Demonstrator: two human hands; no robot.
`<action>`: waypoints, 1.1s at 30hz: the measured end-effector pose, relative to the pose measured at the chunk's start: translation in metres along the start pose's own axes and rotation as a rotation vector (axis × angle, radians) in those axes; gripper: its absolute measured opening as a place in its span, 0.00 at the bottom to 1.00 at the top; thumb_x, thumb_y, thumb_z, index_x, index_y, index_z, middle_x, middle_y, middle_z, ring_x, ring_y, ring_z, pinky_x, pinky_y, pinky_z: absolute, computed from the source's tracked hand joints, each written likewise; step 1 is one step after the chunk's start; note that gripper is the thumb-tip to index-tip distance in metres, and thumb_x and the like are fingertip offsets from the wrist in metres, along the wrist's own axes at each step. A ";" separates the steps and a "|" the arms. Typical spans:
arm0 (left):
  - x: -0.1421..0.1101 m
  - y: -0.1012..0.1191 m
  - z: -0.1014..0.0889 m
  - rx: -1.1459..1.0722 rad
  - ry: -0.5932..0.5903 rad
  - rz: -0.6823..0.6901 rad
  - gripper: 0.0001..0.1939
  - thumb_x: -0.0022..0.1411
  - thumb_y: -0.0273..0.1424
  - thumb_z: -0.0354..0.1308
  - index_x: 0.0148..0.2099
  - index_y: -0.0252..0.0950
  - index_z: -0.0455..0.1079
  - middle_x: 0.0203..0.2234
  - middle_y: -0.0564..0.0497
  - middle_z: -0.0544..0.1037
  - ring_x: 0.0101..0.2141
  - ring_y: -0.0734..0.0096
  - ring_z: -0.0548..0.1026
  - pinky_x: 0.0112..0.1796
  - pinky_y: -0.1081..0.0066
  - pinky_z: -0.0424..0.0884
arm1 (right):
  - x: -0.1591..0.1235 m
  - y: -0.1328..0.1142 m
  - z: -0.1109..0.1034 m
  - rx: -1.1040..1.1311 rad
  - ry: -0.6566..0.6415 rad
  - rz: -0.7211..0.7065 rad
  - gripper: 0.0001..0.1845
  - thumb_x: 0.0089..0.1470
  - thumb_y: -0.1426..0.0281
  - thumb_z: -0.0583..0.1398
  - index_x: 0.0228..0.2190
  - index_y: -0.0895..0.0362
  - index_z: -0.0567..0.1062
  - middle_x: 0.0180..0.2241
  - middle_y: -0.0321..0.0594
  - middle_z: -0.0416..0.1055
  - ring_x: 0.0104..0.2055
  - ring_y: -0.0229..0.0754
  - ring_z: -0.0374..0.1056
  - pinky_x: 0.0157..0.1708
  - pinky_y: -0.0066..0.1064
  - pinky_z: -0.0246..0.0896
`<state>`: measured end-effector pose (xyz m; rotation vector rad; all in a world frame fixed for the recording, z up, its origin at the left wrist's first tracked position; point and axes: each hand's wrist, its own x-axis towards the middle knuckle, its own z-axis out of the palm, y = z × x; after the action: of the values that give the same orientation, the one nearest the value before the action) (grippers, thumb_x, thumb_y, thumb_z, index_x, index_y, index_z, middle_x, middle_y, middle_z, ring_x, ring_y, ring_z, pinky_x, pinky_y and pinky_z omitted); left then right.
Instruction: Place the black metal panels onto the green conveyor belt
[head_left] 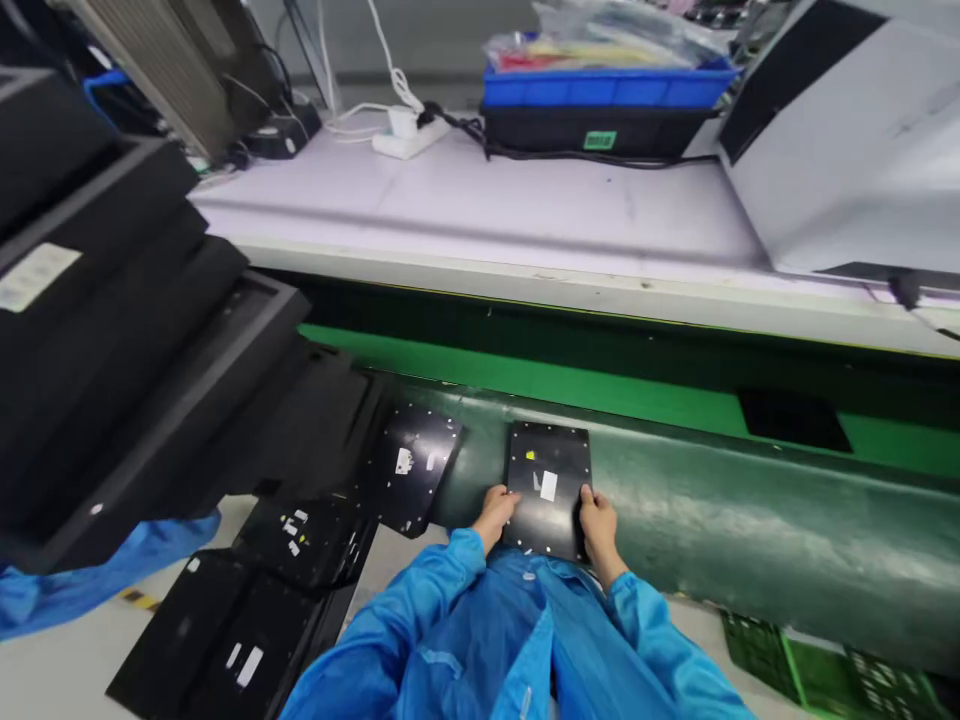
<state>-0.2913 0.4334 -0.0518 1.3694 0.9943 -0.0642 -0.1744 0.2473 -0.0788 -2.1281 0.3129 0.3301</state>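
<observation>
A flat black rectangular panel [551, 515] with bright dots along its edges, white labels and a small yellow sticker lies at the near side of the dark green belt [720, 510]. My left hand [496, 512] grips its left edge, thumb on top. On the opposite edge, my right hand [598, 525] holds it the same way. The fingers under the panel are hidden. To the left, a similar black panel [409, 500] rests at an angle, apart from my left hand.
Large stacked black trays [150, 260] rise at the left, with a blue sleeve [127, 565] below them. More black panels [225, 640] lie lower left. Beyond the belt runs a white bench [465, 210] carrying a blue bin [607, 90] and power strip [411, 140]. Green crates [825, 675] stand lower right.
</observation>
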 end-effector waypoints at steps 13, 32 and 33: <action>-0.005 0.012 0.031 0.479 0.067 0.002 0.19 0.64 0.26 0.58 0.57 0.34 0.77 0.51 0.38 0.75 0.55 0.53 0.74 0.57 0.65 0.70 | 0.041 0.012 0.005 -0.244 -0.040 0.024 0.30 0.64 0.52 0.56 0.49 0.63 0.84 0.45 0.59 0.80 0.50 0.62 0.76 0.51 0.43 0.70; -0.017 -0.019 -0.008 0.604 0.118 0.038 0.21 0.67 0.27 0.60 0.61 0.35 0.79 0.59 0.42 0.77 0.62 0.54 0.73 0.67 0.61 0.66 | 0.051 0.018 -0.006 -0.458 -0.253 -0.026 0.24 0.61 0.55 0.64 0.48 0.61 0.77 0.48 0.57 0.78 0.53 0.63 0.75 0.53 0.46 0.69; -0.021 -0.026 -0.007 0.589 0.108 0.032 0.21 0.66 0.27 0.61 0.60 0.36 0.79 0.58 0.43 0.78 0.62 0.53 0.73 0.67 0.60 0.66 | 0.052 0.018 -0.006 -0.485 -0.245 -0.039 0.25 0.61 0.54 0.64 0.49 0.60 0.77 0.49 0.56 0.78 0.54 0.63 0.74 0.54 0.47 0.69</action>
<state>-0.3227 0.4219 -0.0578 1.9409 1.0893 -0.2791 -0.1317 0.2278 -0.1080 -2.5260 0.0481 0.6939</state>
